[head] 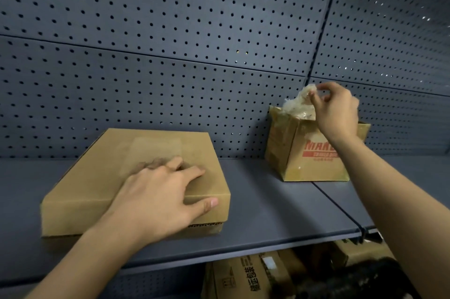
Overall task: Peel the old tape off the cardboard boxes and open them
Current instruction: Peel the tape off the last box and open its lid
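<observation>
A flat, closed cardboard box (102, 177) lies on the grey shelf at the left. My left hand (160, 199) rests on its near right corner, fingers spread over the top and thumb against the front side. At the back right stands a smaller open cardboard box (297, 152) with red print. My right hand (336, 113) hovers over its top edge and pinches a crumpled wad of clear old tape (299, 104), which hangs at the box's open top.
The grey shelf (263, 206) runs across the view, backed by a dark pegboard wall (194, 31). A seam (341, 208) splits the shelf at the right. Below the front edge, more cardboard boxes (246, 276) sit on a lower level.
</observation>
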